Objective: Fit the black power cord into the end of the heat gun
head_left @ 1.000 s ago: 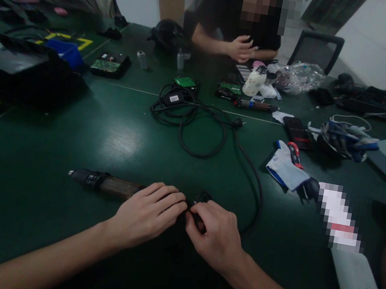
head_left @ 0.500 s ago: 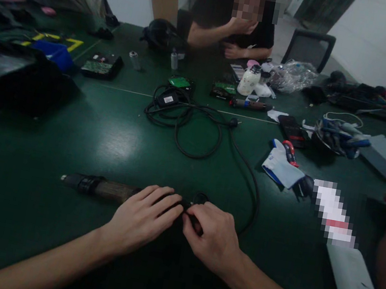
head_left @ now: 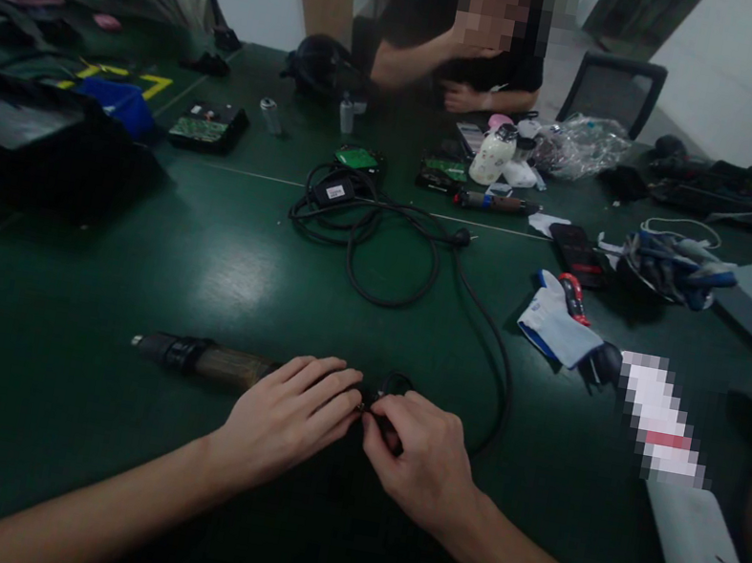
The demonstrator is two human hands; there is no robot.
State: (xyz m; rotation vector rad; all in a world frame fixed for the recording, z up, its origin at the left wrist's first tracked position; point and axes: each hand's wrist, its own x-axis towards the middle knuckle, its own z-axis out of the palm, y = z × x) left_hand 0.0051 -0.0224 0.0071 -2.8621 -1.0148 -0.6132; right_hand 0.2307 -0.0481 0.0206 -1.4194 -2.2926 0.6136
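A dark cylindrical electric screwdriver [head_left: 230,366] lies on the green table, its metal tip pointing left. My left hand [head_left: 295,413] is wrapped over its rear part, fingers together. My right hand [head_left: 422,455] is closed in a pinch on the black cable end at the tool's rear, close to my left fingertips. A small metallic bit shows between the two hands. From there the black cable [head_left: 508,382] curves right and back to a coil with a black adapter [head_left: 335,191].
A white and blue glove [head_left: 554,323] and a long white device [head_left: 697,561] lie at the right. Behind are circuit boards [head_left: 203,127], bottles [head_left: 492,155], a second screwdriver [head_left: 496,203] and a phone [head_left: 577,252]. A person [head_left: 421,66] sits across the table.
The whole view has shifted slightly, so most things appear a little further right. My fingertips have parted slightly at the tool's rear, and a small metallic bit now shows there.
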